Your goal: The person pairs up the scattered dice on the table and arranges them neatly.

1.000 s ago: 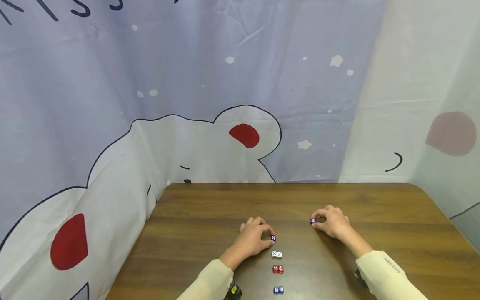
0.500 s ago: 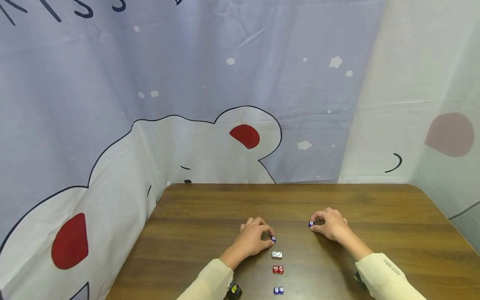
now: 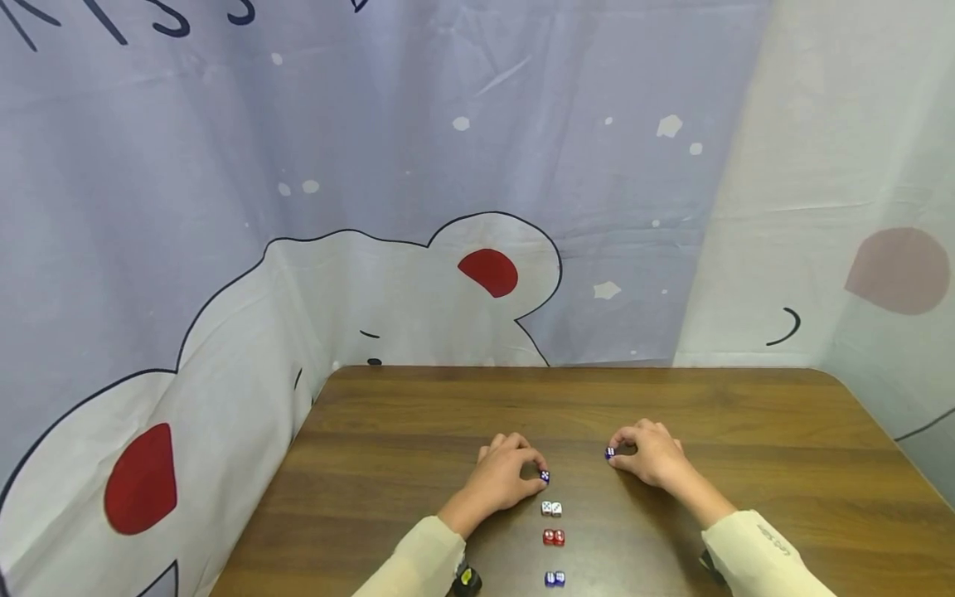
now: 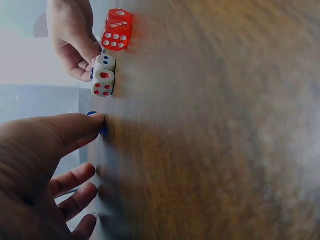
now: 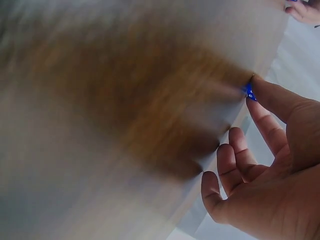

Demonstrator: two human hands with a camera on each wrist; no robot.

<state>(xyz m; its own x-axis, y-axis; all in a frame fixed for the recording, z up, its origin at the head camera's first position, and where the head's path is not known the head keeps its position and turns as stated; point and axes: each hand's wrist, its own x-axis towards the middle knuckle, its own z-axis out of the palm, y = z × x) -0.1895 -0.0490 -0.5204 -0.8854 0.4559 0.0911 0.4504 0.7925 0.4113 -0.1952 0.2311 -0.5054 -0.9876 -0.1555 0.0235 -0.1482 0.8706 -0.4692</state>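
Note:
My left hand [image 3: 501, 474] pinches a blue die [image 3: 545, 477] between thumb and index finger, low over the table; in the left wrist view the thumb hides most of that die [image 4: 103, 129]. Off to the right and a little farther back, my right hand [image 3: 653, 454] pinches a second blue die [image 3: 609, 453], its other fingers loosely bent. In the right wrist view only a sliver of this die [image 5: 249, 92] shows beside the thumb. A pair of white dice [image 3: 551, 508] sits just in front of the left hand's die, side by side.
In line toward the near edge come a red pair of dice [image 3: 554, 537] and a blue pair [image 3: 555, 579]. All lie on the brown wooden table [image 3: 403, 414]. A printed curtain [image 3: 403, 290] hangs behind the far edge and along the left.
My right hand has moved left and toward me with its blue die, closer to the left hand. The left hand and the paired dice have stayed put.

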